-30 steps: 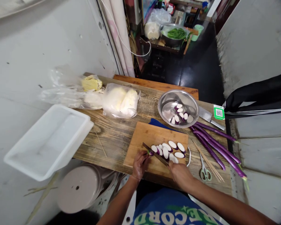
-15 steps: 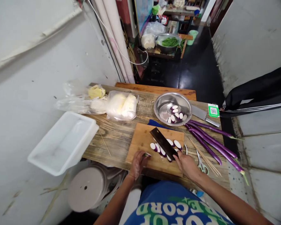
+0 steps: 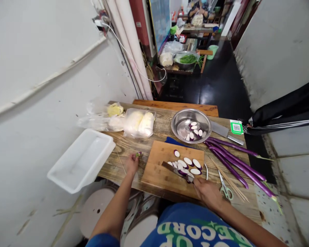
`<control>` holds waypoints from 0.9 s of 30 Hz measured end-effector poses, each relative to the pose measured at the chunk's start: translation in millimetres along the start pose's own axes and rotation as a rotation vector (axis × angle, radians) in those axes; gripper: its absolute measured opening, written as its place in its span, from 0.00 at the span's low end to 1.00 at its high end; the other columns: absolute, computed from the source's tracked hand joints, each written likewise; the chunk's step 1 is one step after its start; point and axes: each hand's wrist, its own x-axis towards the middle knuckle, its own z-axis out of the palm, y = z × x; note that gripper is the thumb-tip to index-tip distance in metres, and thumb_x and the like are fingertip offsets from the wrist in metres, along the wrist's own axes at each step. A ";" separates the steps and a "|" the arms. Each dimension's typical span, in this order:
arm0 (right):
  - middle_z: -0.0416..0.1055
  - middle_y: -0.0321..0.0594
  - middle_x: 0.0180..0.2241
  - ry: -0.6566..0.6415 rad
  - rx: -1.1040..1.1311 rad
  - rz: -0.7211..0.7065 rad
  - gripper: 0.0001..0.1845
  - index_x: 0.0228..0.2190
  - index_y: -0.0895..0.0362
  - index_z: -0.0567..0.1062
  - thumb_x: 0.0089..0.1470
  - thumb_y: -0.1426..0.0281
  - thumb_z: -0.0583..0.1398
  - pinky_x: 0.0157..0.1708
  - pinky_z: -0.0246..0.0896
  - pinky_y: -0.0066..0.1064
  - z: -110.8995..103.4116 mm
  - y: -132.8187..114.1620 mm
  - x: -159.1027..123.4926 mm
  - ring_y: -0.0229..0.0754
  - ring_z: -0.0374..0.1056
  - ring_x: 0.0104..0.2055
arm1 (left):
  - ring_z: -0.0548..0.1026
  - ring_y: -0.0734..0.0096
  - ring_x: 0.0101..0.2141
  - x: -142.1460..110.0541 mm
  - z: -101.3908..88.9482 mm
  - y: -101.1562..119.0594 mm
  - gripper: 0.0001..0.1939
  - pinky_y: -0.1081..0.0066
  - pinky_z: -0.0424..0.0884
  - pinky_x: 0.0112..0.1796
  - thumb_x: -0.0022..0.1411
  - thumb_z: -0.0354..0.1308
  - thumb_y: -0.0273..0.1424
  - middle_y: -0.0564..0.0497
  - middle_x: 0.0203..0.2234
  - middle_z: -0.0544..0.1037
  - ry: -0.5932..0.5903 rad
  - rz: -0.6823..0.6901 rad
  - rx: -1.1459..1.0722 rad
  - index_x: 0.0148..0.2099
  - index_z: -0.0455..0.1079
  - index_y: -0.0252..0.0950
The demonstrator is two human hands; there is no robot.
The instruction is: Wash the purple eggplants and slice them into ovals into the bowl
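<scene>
My left hand (image 3: 132,164) is closed on a small eggplant stem end (image 3: 138,154), over the bare table left of the cutting board. In my right hand (image 3: 208,192) is the handle of a dark-bladed cleaver (image 3: 172,168), its blade low over the wooden cutting board (image 3: 159,185). Oval eggplant slices (image 3: 187,161), white with purple skin, lie on the board behind and beside the blade. Behind the board stands a steel bowl (image 3: 179,132) holding several more slices. Long whole purple eggplants (image 3: 234,160) lie to the right of the board.
A second cleaver (image 3: 220,129) lies beside the bowl. Scissors (image 3: 226,190) and thin wooden skewers (image 3: 230,178) are right of my right hand. A white plastic tub (image 3: 79,161) and bagged pale food (image 3: 140,122) stand left. Another person (image 3: 198,12) is far back.
My left hand has moved left off the board with the stem end. The cleaver has turned flatter and lower against the slices. The camera view has shifted slightly.
</scene>
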 end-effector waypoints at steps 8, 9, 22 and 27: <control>0.65 0.51 0.50 -0.008 -0.016 -0.054 0.18 0.43 0.62 0.69 0.48 0.74 0.55 0.39 0.63 0.33 3.9 5.8 -9.8 0.46 0.66 0.44 | 0.72 0.58 0.38 14.0 -2.8 14.0 0.17 0.61 0.66 0.40 0.51 0.53 0.28 0.43 0.34 0.74 0.029 -0.025 0.095 0.45 0.64 0.31; 0.65 0.51 0.50 0.000 -0.017 -0.054 0.18 0.43 0.62 0.69 0.48 0.75 0.55 0.40 0.63 0.33 6.3 8.1 -10.7 0.46 0.66 0.44 | 0.71 0.56 0.42 9.2 -4.7 22.5 0.20 0.59 0.65 0.43 0.51 0.54 0.29 0.40 0.38 0.73 0.068 0.013 0.111 0.48 0.63 0.30; 0.66 0.51 0.48 0.090 -0.091 -0.218 0.15 0.43 0.62 0.70 0.53 0.77 0.52 0.34 0.62 0.32 21.7 27.2 9.1 0.42 0.66 0.37 | 0.64 0.61 0.54 -102.4 17.0 170.8 0.33 0.59 0.61 0.53 0.52 0.58 0.43 0.47 0.54 0.67 -0.766 1.031 -0.118 0.59 0.57 0.45; 0.66 0.51 0.47 0.135 -0.114 -0.245 0.15 0.43 0.63 0.69 0.53 0.77 0.52 0.32 0.61 0.32 19.6 27.0 12.7 0.42 0.66 0.36 | 0.68 0.66 0.51 -99.5 32.0 169.2 0.25 0.62 0.63 0.51 0.58 0.53 0.35 0.49 0.51 0.70 -0.815 0.925 -0.177 0.58 0.59 0.44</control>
